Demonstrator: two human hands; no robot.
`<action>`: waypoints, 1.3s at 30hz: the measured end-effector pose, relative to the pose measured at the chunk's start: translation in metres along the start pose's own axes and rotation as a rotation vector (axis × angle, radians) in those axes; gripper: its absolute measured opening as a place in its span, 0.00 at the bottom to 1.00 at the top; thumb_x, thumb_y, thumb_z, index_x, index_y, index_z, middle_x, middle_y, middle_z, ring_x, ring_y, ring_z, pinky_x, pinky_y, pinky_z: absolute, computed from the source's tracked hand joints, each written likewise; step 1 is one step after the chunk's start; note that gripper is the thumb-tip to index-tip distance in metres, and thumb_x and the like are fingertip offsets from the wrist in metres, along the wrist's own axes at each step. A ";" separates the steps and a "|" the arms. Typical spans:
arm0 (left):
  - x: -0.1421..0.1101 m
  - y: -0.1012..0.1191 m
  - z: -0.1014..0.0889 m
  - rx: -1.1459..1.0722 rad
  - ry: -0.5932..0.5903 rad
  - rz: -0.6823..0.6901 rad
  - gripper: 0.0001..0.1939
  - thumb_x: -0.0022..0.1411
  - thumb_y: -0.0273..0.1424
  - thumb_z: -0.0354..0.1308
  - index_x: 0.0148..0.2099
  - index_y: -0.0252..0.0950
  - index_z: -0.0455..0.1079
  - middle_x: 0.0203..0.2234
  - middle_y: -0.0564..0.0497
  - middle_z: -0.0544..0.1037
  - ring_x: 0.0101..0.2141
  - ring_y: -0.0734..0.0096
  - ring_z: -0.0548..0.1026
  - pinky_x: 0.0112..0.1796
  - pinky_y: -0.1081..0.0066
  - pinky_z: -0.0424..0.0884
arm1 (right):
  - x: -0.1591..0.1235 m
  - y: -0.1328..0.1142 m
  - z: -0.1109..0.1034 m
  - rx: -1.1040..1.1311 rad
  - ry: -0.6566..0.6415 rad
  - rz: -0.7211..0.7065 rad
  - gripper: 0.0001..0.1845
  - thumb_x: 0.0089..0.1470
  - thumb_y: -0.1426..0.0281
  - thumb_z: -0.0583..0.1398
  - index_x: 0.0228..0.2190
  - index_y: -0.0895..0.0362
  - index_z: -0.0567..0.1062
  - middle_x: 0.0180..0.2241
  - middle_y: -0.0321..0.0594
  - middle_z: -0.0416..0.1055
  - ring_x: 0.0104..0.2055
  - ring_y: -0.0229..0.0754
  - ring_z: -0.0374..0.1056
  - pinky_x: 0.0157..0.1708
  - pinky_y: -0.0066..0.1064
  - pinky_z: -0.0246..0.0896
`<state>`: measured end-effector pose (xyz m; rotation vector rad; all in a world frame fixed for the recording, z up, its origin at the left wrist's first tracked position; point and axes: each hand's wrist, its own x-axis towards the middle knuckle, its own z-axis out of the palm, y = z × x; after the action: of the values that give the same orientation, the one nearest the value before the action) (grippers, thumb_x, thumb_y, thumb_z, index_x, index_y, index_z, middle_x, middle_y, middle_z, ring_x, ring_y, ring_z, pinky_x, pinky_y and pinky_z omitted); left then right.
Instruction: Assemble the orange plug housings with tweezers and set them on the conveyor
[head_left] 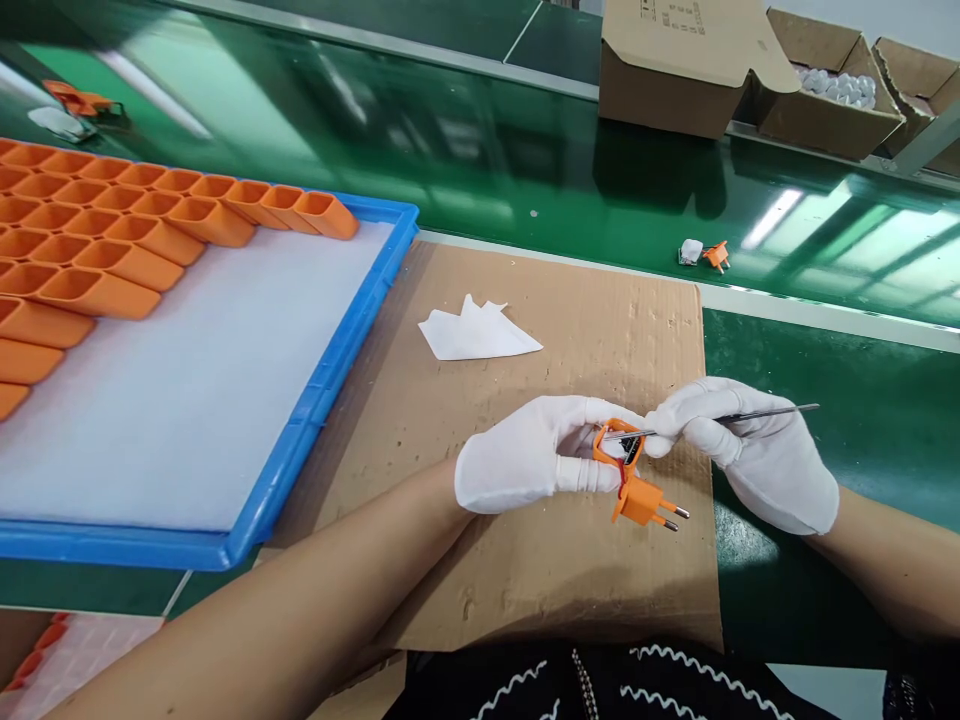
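Observation:
My left hand point(525, 455), in a white glove, is closed around an orange plug housing point(636, 478) whose two metal pins point right and down. My right hand point(750, 450), also gloved, pinches thin metal tweezers point(720, 418); their tips reach into the open top of the housing. Both hands hover over a brown cardboard sheet point(525, 560) on the bench.
A blue tray point(330, 370) with white foam and several rows of orange housings point(112, 230) lies at left. A white cloth scrap point(474, 332) rests on the cardboard. A white part and an orange plug point(716, 255) sit on the green belt point(450, 140). Cardboard boxes point(675, 70) stand at the back right.

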<state>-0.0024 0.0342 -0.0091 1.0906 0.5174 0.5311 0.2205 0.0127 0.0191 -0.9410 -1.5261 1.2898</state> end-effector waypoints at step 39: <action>0.001 -0.004 0.004 0.063 0.148 -0.061 0.20 0.49 0.27 0.70 0.46 0.32 0.76 0.39 0.46 0.82 0.40 0.64 0.79 0.44 0.61 0.77 | 0.000 -0.005 0.004 -0.148 0.067 -0.270 0.10 0.54 0.79 0.67 0.35 0.52 0.84 0.32 0.38 0.81 0.32 0.40 0.78 0.34 0.32 0.77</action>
<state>0.0014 0.0310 -0.0119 1.0974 0.6989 0.5480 0.2164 0.0105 0.0242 -0.8281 -1.6495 0.9560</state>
